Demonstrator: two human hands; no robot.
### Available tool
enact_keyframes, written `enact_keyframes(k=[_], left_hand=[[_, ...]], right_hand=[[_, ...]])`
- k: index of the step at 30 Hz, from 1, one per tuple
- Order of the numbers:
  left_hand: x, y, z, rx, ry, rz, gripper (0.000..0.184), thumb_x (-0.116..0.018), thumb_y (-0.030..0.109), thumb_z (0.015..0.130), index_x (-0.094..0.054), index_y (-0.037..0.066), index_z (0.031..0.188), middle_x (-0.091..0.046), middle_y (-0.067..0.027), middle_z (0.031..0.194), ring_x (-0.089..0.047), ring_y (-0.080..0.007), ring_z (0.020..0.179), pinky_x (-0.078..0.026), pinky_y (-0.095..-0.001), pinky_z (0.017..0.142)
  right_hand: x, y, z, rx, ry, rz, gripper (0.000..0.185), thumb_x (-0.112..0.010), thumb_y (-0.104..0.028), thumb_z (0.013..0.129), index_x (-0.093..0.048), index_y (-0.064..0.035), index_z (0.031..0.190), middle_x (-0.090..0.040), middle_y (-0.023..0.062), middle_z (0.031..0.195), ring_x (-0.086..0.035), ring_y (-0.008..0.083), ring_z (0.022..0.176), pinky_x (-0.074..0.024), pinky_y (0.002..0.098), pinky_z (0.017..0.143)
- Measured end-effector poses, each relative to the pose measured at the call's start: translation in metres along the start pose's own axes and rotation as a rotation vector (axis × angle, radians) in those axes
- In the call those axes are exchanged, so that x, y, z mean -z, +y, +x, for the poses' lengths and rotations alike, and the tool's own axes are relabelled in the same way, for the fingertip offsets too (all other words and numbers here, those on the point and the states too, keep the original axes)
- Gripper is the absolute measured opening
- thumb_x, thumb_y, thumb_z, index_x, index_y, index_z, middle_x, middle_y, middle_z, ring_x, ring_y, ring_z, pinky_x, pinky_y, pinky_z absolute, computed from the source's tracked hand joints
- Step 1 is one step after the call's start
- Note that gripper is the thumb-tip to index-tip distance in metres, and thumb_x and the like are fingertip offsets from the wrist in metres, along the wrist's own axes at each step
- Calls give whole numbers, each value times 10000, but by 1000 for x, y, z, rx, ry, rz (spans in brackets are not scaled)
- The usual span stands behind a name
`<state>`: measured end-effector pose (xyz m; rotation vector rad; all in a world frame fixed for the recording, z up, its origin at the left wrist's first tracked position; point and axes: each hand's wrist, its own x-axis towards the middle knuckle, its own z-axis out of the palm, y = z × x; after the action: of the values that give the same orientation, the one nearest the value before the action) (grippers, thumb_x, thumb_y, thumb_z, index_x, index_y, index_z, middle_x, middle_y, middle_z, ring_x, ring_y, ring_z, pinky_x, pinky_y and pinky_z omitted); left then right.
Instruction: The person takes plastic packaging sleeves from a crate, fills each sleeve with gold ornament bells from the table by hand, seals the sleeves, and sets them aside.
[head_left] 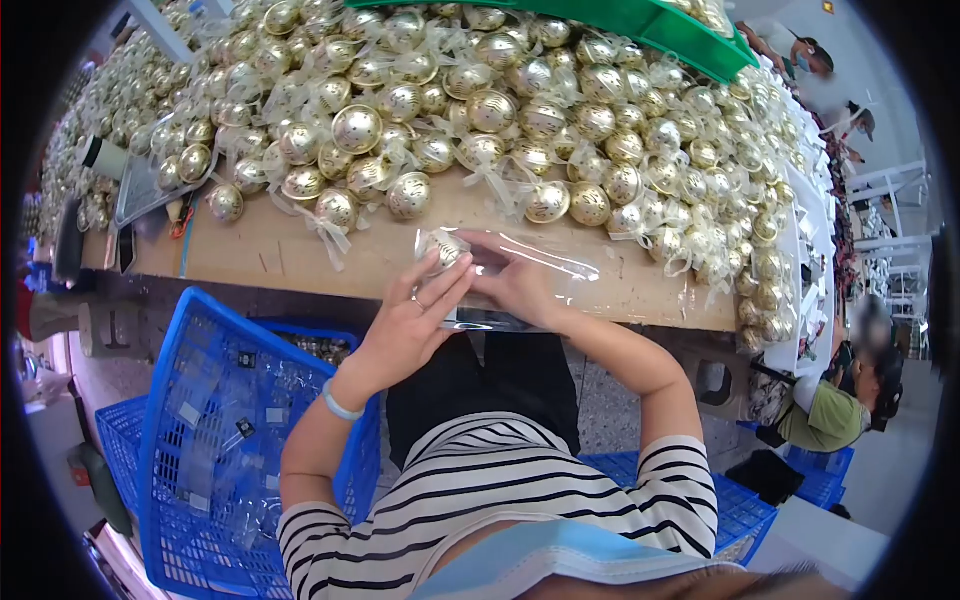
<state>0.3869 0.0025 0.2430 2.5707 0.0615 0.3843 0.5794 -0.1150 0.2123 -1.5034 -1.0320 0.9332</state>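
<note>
At the table's front edge, a clear plastic bag (560,262) lies spread between my hands. One gold ornament (445,248) with a pale ribbon sits at its left end. My left hand (420,305), wearing a ring, has its fingers closed against the plastic and the ornament. My right hand (515,285) reaches partly inside or under the film, its fingers bent around the ornament's right side. Behind my hands, many gold ball ornaments (490,110) with sheer ribbons are heaped on the brown table (330,262).
A green tray (690,42) stands at the back. A clear tray (145,190) is at left on the table. Below left, a blue crate (215,400) holds clear packets. Another person (835,410) is at right, with more people beyond.
</note>
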Motion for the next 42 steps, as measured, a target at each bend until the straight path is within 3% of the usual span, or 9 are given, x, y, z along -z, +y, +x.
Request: enact_keyframes(k=[5,13,15,16,18,22,27,37,42], left_hand=[[2,5,4,35,-1,34,845,-788,119,774,-445,99,1546,-417,-32,1614,-356,-361,1451,-351,-452,1169],[-1,7,2,51,13,64,817,-778,153,805,-440,127,1548,-390,10,1632,-373,-319,1442,-386,-450,1127],[-2,8,1,50,12,79,808,-773,162,818,-433,119,1549,-387,4,1634,-370,-318,1447,-383,-460,1125],[-3,7,3,44,28,74,790,-772,165,820,-446,113,1538,-402,-11,1622,-374,-325,1443,-383,-464,1123],[-3,7,1,33,28,68,757,-770,172,823,-471,100,1514,-432,-41,1599,-381,-339,1435,-383,-471,1119],[-10,2,-4,7,35,143,730,-733,216,872,-447,111,1535,-428,-67,1588,-420,-300,1399,-407,-431,997],[-6,5,-4,19,35,134,726,-736,236,864,-452,120,1522,-443,-61,1571,-410,-295,1406,-433,-434,961],[-3,3,-3,1,26,72,798,-764,199,842,-414,105,1552,-366,-45,1635,-364,-344,1450,-365,-477,1139],[-3,3,0,-8,44,118,778,-763,238,847,-434,99,1538,-369,-33,1632,-377,-296,1447,-417,-446,1016]], right_hand=[[16,-11,2,-138,-119,330,534,-698,-67,965,-513,-19,1464,-569,173,1435,-606,247,1284,-538,347,1054],[131,-31,-34,-58,-580,-531,369,-676,-99,942,-633,-15,1298,-668,174,1281,-646,246,1217,-513,331,989],[158,-74,-33,-530,-550,-630,204,-672,-75,923,-689,1,1112,-717,150,1133,-699,236,1107,-549,354,897],[150,-88,-39,-209,-260,-847,199,-693,-63,919,-643,10,1097,-735,119,843,-743,302,869,-585,402,756],[84,-134,-14,157,142,-1356,251,-678,-13,872,-648,-7,1122,-708,143,893,-707,353,853,-566,428,752],[-43,-110,98,952,-114,-1055,568,-748,-90,797,-587,-83,1341,-618,122,1226,-574,331,1198,-486,440,1000],[-90,-86,170,794,-540,-1371,588,-799,-160,778,-570,-52,1309,-593,166,1269,-563,353,1212,-473,443,1024],[31,-100,107,461,-43,-477,465,-717,-98,896,-576,-57,1337,-614,149,1233,-581,337,1209,-449,414,1045],[87,-96,70,379,-223,-871,427,-709,-52,876,-615,-69,1292,-627,155,1207,-593,343,1191,-461,432,1039]])
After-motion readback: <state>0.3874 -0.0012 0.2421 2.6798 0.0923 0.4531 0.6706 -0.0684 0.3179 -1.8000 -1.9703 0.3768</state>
